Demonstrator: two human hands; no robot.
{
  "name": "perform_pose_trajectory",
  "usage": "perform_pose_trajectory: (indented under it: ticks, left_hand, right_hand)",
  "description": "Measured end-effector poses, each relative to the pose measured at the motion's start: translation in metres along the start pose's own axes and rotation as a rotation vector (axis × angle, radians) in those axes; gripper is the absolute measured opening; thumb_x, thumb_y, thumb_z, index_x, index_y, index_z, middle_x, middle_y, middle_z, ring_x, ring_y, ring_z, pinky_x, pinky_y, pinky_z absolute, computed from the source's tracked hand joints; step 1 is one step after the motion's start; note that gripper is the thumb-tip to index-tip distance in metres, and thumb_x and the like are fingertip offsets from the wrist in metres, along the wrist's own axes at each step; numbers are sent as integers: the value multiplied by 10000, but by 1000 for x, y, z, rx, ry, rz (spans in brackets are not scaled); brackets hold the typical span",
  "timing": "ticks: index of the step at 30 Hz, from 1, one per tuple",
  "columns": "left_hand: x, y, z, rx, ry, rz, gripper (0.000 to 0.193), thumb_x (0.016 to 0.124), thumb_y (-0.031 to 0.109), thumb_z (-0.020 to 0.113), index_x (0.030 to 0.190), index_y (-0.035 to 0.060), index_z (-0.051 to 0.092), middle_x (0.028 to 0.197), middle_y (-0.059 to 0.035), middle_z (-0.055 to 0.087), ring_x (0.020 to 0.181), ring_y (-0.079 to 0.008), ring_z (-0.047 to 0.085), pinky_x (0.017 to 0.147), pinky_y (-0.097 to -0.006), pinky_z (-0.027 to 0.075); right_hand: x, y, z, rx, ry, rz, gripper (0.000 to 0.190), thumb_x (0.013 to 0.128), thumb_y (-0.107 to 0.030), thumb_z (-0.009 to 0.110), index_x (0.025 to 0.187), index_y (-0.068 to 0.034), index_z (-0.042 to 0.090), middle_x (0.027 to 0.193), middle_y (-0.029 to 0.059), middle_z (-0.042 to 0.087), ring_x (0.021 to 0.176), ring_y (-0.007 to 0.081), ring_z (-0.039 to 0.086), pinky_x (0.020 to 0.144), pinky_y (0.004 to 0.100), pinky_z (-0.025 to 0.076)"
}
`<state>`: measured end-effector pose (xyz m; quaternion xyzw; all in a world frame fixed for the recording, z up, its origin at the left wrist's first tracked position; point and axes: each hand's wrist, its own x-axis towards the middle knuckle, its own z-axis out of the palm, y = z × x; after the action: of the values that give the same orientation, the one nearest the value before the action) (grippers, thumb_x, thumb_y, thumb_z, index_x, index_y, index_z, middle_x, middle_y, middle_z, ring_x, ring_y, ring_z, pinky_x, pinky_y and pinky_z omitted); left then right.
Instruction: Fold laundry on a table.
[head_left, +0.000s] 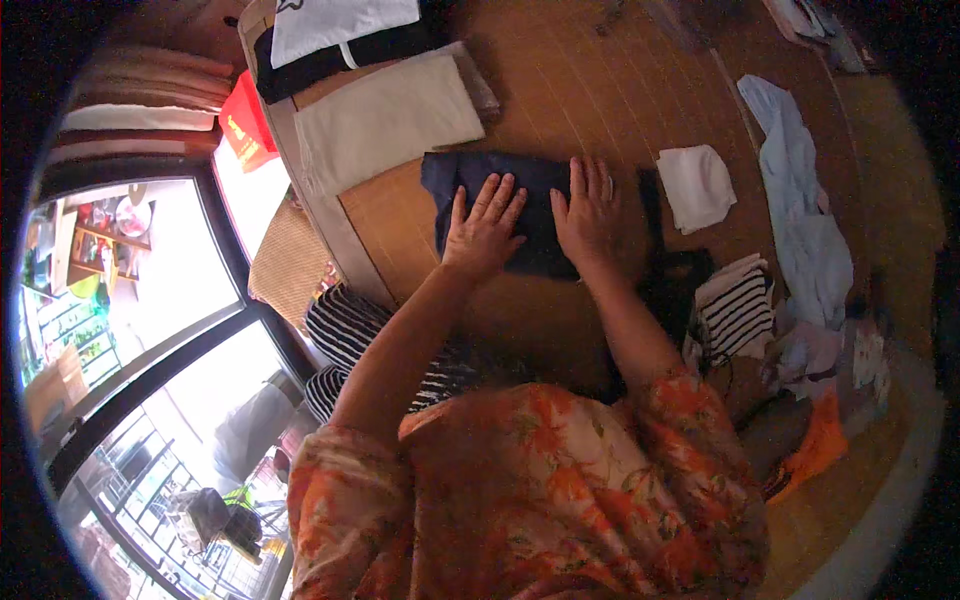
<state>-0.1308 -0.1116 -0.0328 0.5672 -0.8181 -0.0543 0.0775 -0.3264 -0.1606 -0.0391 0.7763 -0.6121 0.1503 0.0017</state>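
A dark navy folded cloth (540, 253) lies flat in front of me on a brown, wood-like surface (577, 90). My left hand (486, 229) is palm down on its left half, fingers spread. At the right edge of the cloth rests my right hand (589, 214), also palm down, its thumb apart from the other fingers. Neither hand grips the cloth, and both cover parts of it. Just beyond its upper left corner is a cream folded cloth (390, 112).
A white garment (341, 30) lies over black fabric at the far left. To the right are a white folded cloth (697, 187), a light blue garment (806, 202) and striped fabric (735, 311). More striped fabric (345, 326) sits by my left arm, near a glass door (217, 232).
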Motion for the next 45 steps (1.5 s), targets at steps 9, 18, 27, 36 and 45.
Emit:
perform_pose_trajectory:
  ticks: [9,18,27,36,45]
  left_hand:
    - [69,-102,-30,-343,-266,-208,479,888,371,614,1342,227,566,1346,-93,579,1295,-288,491,1075,-540,334]
    - [91,-125,-46,-368,-541,-44,431,814,397,707,1193,192,681,1084,-84,707,1026,-260,657,869,-389,498]
    - [41,-137,-51,-1237,-132,-619,309,854,281,765,1031,38,693,880,-25,657,801,-103,576,689,-276,475]
    - [8,-102,-27,-1176,-132,-1074,575,946,514,595,1117,-32,655,956,-73,677,842,-131,620,731,-286,490]
    - [-5,-51,3,-1491,333,-996,379,980,340,615,1110,-14,653,996,-17,653,921,-123,575,820,-278,455]
  right_hand:
    - [-1,-3,-6,-52,3,-16,571,950,-337,574,1430,-62,432,1417,167,494,1347,396,407,1087,523,343]
    - [-2,-3,3,-1,3,23,550,950,-331,567,1410,-54,444,1414,160,488,1349,394,398,1069,543,348]
    - [1,-1,0,52,4,22,559,945,-313,576,1422,-58,432,1433,163,475,1363,393,383,1090,550,317]
    - [-4,5,9,51,31,43,553,939,-298,595,1412,-57,437,1423,163,484,1351,389,397,1103,547,300]
    - [0,1,5,58,55,47,538,937,-310,595,1402,-79,452,1399,161,505,1342,385,411,1098,542,311]
